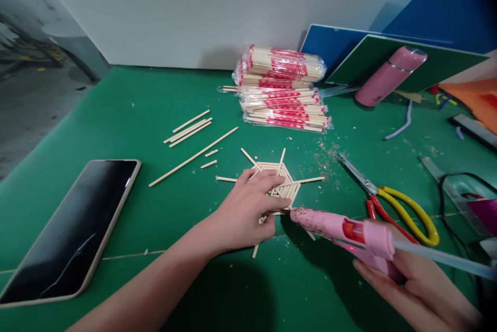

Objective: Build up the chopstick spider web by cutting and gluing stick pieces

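Note:
A hexagonal, web-like frame of thin wooden sticks [295, 190] lies flat on the table, with spokes reaching past its rim. My left hand [248, 207] is laid over its left and middle part, the thumb and fingers closed on its lower edge; what the fingertips pinch is partly hidden. In my right hand [415, 275] is a pink hot glue gun [330, 224], with a clear glue stick [442, 255] jutting from its back. The gun's nozzle meets the lower right edge of the frame, close to my left fingertips. A small red light glows on the gun.
Loose wooden sticks [194, 157] and short offcuts [208, 164] lie left of the frame. Wrapped chopstick bundles [285, 88] are stacked behind. Pliers [373, 189] with red and yellow handles lie right, near a black cable [442, 202]. A phone [73, 223] lies left; a pink flask [392, 75] leans at the back.

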The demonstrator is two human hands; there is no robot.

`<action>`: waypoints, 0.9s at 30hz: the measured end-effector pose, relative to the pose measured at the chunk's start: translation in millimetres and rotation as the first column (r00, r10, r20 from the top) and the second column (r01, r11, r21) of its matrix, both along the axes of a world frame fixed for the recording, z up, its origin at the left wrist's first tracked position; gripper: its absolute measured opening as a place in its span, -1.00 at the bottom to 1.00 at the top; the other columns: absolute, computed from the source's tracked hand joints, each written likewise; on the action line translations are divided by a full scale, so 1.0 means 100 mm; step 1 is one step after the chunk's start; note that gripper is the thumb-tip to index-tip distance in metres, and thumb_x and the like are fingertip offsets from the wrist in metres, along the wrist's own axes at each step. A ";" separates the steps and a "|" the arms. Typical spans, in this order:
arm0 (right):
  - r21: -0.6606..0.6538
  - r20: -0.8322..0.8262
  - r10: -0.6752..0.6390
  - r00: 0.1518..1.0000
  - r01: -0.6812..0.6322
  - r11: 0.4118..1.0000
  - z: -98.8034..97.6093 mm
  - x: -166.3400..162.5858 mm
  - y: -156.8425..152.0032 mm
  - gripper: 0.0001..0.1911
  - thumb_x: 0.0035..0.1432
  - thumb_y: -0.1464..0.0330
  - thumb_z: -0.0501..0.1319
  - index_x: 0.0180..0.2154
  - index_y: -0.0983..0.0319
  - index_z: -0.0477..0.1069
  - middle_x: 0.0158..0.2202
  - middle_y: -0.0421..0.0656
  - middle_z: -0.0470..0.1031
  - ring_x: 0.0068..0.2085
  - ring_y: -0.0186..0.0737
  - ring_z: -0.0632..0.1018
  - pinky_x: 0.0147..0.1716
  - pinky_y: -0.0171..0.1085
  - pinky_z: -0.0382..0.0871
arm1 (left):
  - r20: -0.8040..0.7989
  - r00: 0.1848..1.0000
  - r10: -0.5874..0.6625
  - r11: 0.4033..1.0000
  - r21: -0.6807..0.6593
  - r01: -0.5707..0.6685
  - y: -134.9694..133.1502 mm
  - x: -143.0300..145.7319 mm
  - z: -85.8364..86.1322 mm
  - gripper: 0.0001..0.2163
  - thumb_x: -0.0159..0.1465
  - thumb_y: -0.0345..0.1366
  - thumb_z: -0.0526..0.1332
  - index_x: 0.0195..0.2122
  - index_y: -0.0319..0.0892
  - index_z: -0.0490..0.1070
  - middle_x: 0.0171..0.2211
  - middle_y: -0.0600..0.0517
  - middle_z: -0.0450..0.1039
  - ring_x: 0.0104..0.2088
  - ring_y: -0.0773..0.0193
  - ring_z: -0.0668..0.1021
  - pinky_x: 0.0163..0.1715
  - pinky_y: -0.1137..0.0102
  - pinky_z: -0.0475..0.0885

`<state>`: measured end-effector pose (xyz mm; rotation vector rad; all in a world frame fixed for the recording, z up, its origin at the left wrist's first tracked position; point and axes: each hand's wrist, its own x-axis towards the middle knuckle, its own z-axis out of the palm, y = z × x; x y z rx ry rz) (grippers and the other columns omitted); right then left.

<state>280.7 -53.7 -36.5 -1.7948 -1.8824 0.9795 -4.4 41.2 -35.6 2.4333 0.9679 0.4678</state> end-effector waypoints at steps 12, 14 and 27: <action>0.045 0.083 -0.043 0.996 0.040 0.998 0.14 0.03 -0.04 -0.59 -0.15 0.31 0.28 -0.15 0.06 0.40 -0.22 -0.19 0.49 -0.21 -0.02 0.50 -0.32 -0.22 0.45 | 0.008 1.000 -0.001 1.000 0.007 0.001 0.00 0.00 0.01 -0.61 -0.02 -0.50 0.08 -0.18 -0.01 0.41 0.04 0.01 0.25 0.08 0.12 0.23 0.06 0.08 -0.05; 0.063 0.097 -0.112 0.989 0.106 0.992 0.22 0.00 -0.08 -0.63 -0.11 0.28 0.26 -0.16 0.05 0.40 -0.27 -0.19 0.47 -0.26 -0.04 0.49 -0.36 -0.22 0.45 | 0.004 1.000 -0.001 1.000 0.006 0.001 0.00 0.00 0.01 -0.61 0.00 -0.50 0.08 -0.17 0.00 0.41 0.05 0.02 0.24 0.08 0.13 0.24 0.06 0.08 -0.05; -0.160 -0.459 -0.345 0.819 0.306 0.938 0.18 -0.01 0.04 -0.66 0.05 0.19 0.11 -0.15 0.22 0.32 -0.60 -0.26 0.22 -0.58 -0.35 0.25 -0.64 -0.37 0.16 | -0.102 0.995 -0.011 0.994 0.109 0.022 0.00 0.04 0.06 -0.77 0.17 -0.27 0.08 -0.14 -0.03 0.35 0.04 -0.04 0.26 0.08 0.04 0.23 0.00 0.05 -0.02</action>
